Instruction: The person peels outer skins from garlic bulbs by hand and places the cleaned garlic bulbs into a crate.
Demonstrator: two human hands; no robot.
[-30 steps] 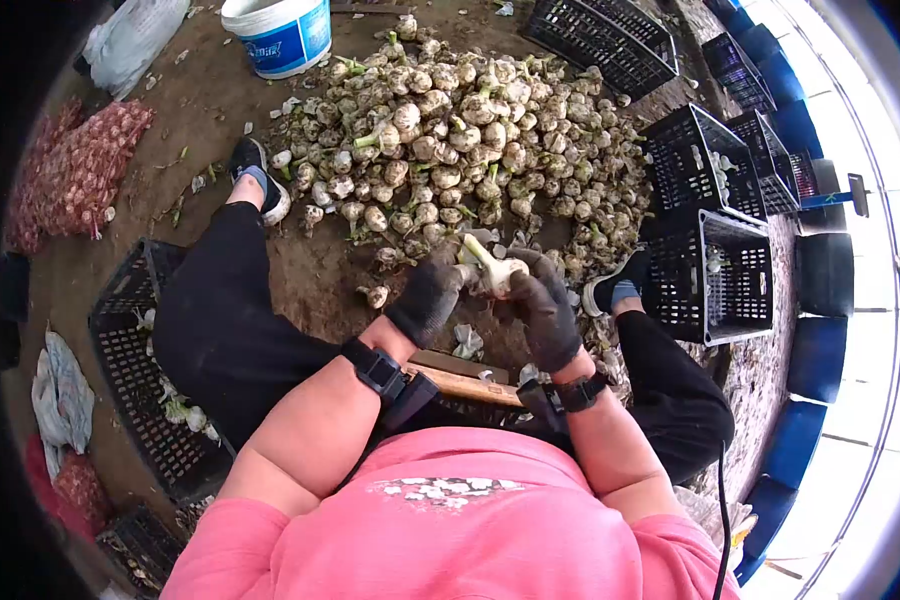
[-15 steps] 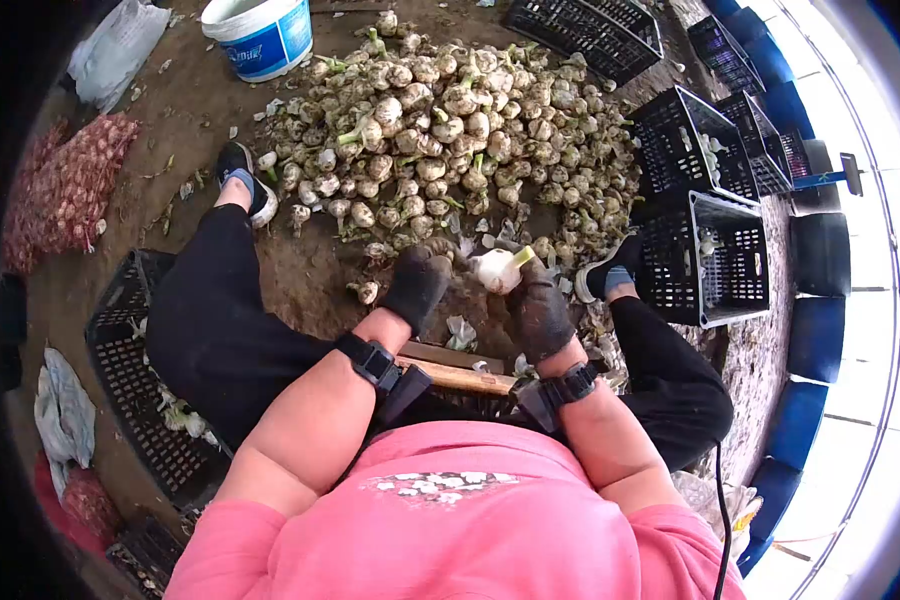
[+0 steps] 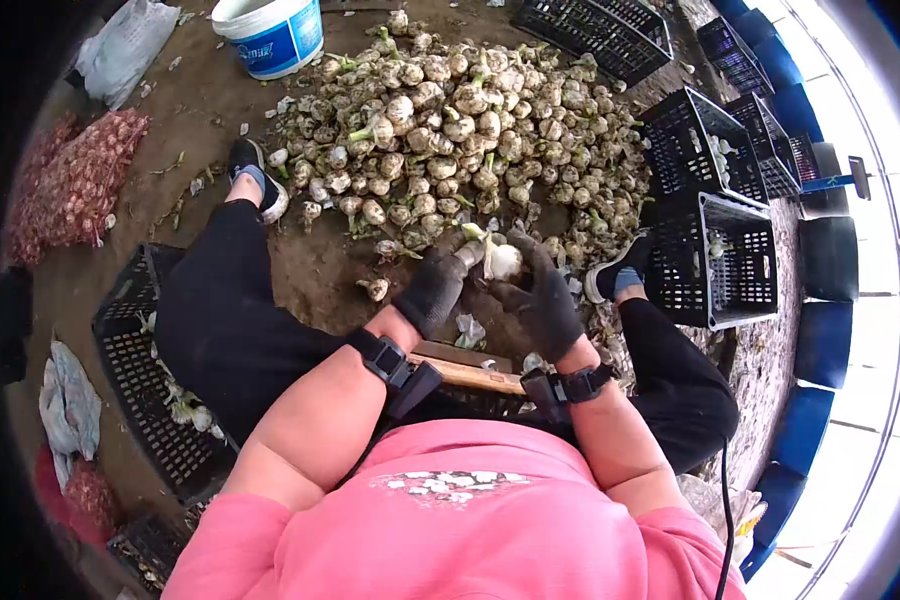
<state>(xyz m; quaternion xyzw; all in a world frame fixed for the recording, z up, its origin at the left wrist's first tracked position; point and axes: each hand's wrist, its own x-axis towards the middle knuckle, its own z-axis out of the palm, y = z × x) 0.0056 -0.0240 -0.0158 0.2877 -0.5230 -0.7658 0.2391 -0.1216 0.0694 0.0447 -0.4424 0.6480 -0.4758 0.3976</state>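
Observation:
A whitish, peeled garlic bulb [image 3: 506, 262] with a short green stem is between my two dark-gloved hands, just in front of the pile. My left hand [image 3: 434, 288] pinches it at the stem side, its fingertips light and bare-looking. My right hand [image 3: 548, 305] is at the bulb's right side, its fingers apart and curving around it; whether they touch it is hard to tell. Beyond them lies a big heap of soil-stained garlic bulbs [image 3: 440, 140]. Loose papery skins [image 3: 470, 330] lie on the ground below my hands.
Black plastic crates stand on the right [image 3: 710, 260] and beside my left leg [image 3: 160, 370], holding some bulbs. A white-and-blue bucket [image 3: 280, 50] is at the back left, near a red mesh sack [image 3: 80, 185]. A wooden bar [image 3: 470, 374] lies between my legs.
The bulb has turned, its green stem now pointing left instead of right. My left hand has come up to it, and the right hand's fingers have spread from their earlier grip.

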